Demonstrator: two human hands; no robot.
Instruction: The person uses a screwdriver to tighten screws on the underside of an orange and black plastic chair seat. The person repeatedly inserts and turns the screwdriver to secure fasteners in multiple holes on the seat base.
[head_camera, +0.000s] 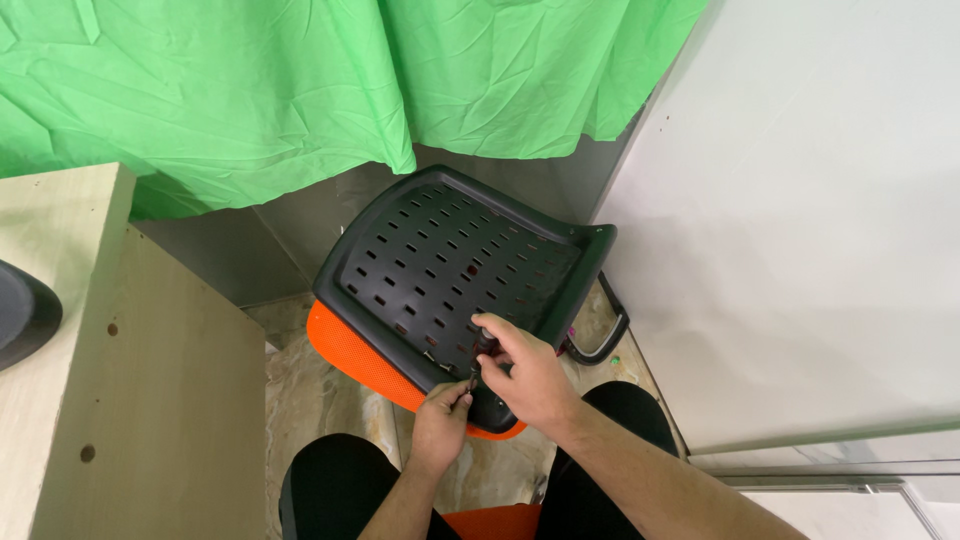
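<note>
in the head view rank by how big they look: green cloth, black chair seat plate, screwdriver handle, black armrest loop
1. green cloth
2. black chair seat plate
3. black armrest loop
4. screwdriver handle, mostly hidden in the right hand, so unsure against the loop

seat shell (440, 265): matt black slotted plastic | cushion (350, 350) at its 7 o'clock: orange mesh cloth | backdrop (300, 80): creased green cloth | cabinet (150, 380): pale matt wood

Both forearms bare, no sleeves visible; hands (530, 375) ungloved, no rings seen; black trousers (330, 485) on knees.
</note>
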